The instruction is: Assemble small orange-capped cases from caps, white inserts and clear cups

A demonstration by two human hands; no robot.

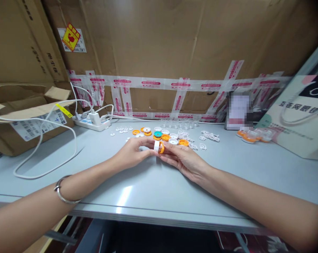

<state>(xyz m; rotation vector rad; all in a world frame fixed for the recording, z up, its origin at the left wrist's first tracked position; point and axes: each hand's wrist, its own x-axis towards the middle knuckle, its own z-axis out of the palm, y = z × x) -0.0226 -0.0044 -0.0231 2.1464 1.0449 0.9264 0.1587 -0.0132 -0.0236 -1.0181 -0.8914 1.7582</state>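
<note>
My left hand (134, 151) pinches a white round part (156, 146) between thumb and fingers, above the grey table. From the other side, my right hand (184, 160) grips an orange ring-shaped part (161, 148), which meets the white one. Just behind the hands lie several round pieces, among them a teal one (157, 134), an orange one (183, 142) and a white one (173, 141). Small white discs (121, 130) are scattered to the left of these. Thin white openwork pieces (210, 136) lie in a pile to the right.
Clear round pieces (178, 123) line the back of the table (138, 189). At the left are an open cardboard box (29, 140), a power strip (91, 123) and a looping white cable. A phone-like object (238, 110), assembled orange pieces (254, 135) and a printed bag (298, 123) stand right.
</note>
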